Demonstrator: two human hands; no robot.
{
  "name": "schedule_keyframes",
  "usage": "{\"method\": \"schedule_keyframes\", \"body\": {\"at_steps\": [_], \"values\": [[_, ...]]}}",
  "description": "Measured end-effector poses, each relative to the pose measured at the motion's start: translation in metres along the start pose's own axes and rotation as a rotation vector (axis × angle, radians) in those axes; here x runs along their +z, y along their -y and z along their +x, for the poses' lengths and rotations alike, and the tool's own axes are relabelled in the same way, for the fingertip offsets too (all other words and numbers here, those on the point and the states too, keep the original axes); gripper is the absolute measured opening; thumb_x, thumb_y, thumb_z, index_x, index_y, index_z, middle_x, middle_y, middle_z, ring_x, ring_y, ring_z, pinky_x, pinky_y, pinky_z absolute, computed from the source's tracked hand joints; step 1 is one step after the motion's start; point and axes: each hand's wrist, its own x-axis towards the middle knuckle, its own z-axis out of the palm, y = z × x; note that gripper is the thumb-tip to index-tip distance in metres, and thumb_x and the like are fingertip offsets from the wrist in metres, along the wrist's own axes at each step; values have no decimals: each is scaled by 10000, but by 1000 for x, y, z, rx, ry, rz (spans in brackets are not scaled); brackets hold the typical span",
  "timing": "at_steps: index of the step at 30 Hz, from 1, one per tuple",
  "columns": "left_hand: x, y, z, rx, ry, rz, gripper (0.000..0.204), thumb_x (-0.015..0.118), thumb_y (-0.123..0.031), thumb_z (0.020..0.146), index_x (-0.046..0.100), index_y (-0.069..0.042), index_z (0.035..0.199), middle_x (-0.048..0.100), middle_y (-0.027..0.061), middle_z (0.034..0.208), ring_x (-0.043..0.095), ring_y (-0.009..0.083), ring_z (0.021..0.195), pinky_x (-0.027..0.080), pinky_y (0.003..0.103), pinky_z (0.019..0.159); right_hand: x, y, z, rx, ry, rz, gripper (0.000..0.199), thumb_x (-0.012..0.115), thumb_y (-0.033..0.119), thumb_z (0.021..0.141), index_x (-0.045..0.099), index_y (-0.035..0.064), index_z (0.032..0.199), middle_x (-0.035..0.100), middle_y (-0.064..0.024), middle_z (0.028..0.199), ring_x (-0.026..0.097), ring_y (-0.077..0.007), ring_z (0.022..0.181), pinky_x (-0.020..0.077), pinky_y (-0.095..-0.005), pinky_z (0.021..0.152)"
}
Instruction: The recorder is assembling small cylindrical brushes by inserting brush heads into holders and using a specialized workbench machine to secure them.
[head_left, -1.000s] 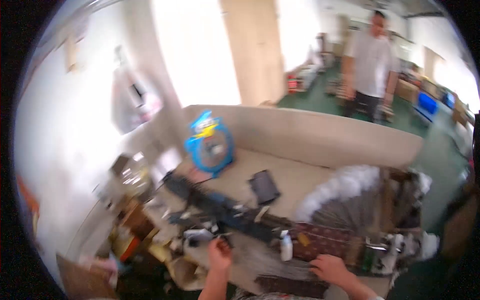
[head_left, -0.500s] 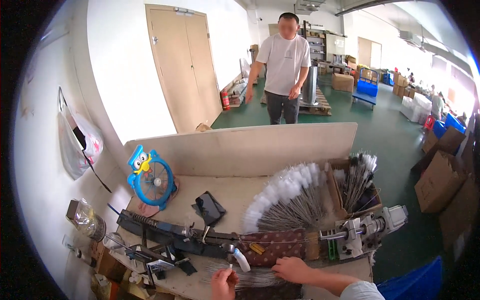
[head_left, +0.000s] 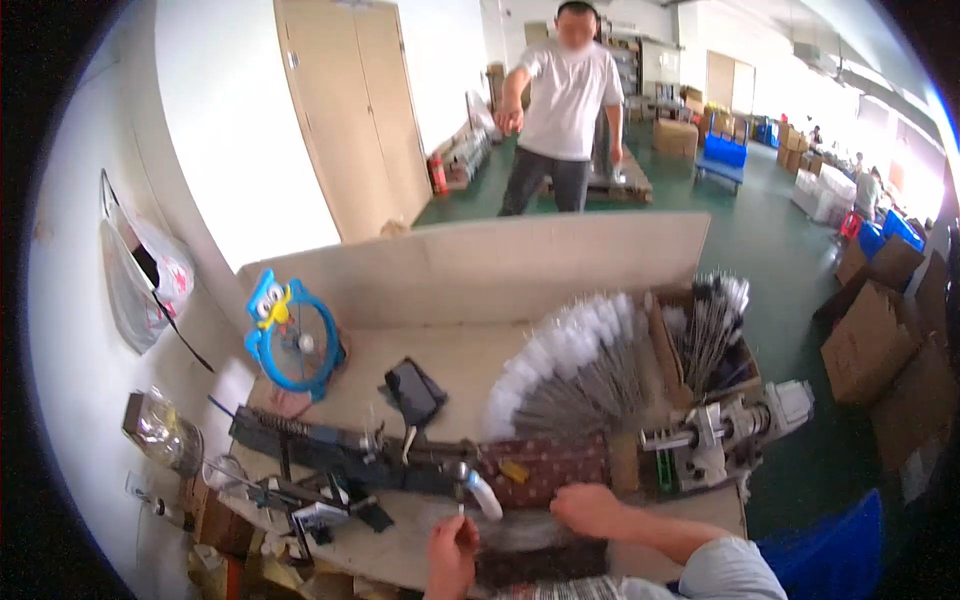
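Observation:
At the bench's front edge, my left hand (head_left: 453, 552) is closed in a pinch, a small pale tip showing above its fingers; what it holds is too small to name. My right hand (head_left: 587, 511) has curled fingers at the right end of a bundle of thin metal wires (head_left: 525, 531), blurred by motion; anything inside its grip is hidden. Both hands are by a brown dotted cloth (head_left: 565, 465). Between them and slightly farther off is a white-handled part (head_left: 485, 496) on the bench fixture. Beyond lie many white-tufted wire brushes (head_left: 565, 350), fanned out.
A clamped metal machine (head_left: 725, 440) stands right, near a box of brushes (head_left: 745, 378). A long dark fixture (head_left: 335, 450), black pouch (head_left: 414, 390) and blue round fan (head_left: 300, 345) are left. Behind the upright board (head_left: 480, 265) stands a person (head_left: 572, 100).
The whole view has shifted, so the bench sits slightly higher. The person across has raised one forearm and stepped. My hands stay near the wires, the left one slightly turned.

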Motion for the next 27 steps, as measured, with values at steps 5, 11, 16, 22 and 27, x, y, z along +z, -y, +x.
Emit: {"method": "schedule_keyframes", "body": {"at_steps": [5, 11, 16, 22, 27], "values": [[-7, 5, 10, 36, 71, -56, 115, 547, -129, 859, 563, -39, 789, 573, 41, 686, 543, 120, 602, 444, 236, 545, -8, -2, -3, -56, -279, 162, 78, 591, 158, 727, 568, 84, 742, 548, -68, 738, 590, -263, 732, 501, -379, 600], [-17, 8, 11, 20, 67, -60, 105, 571, -132, 864, 571, -42, 811, 581, 39, 717, 552, 111, 624, 455, 228, 546, -28, 0, 15, -46, -431, 190, 109, 604, 175, 744, 576, 76, 780, 551, -63, 804, 592, -254, 739, 501, -374, 617], [-1, 5, 2, 63, 63, 48, 125, 584, -145, 860, 588, -22, 838, 586, 32, 726, 551, 116, 639, 455, 252, 596, -21, 17, 69, 216, -446, 253, 163, 607, 199, 775, 575, 70, 870, 557, -83, 854, 608, -281, 802, 508, -398, 650], [19, -12, -9, 116, 185, 162, 141, 579, -146, 868, 611, -8, 870, 602, 41, 748, 548, 115, 656, 443, 248, 628, -40, -6, 33, 107, -107, 163, 166, 620, 211, 776, 584, 82, 874, 556, -90, 839, 618, -292, 774, 509, -406, 647], [54, 6, 10, 100, 262, 219, 138, 548, -153, 899, 584, -20, 885, 595, 55, 752, 547, 123, 618, 433, 254, 547, -79, -25, 3, -141, -566, 386, 224, 646, 121, 747, 642, 35, 955, 648, -88, 859, 621, -265, 776, 514, -363, 683]]}}
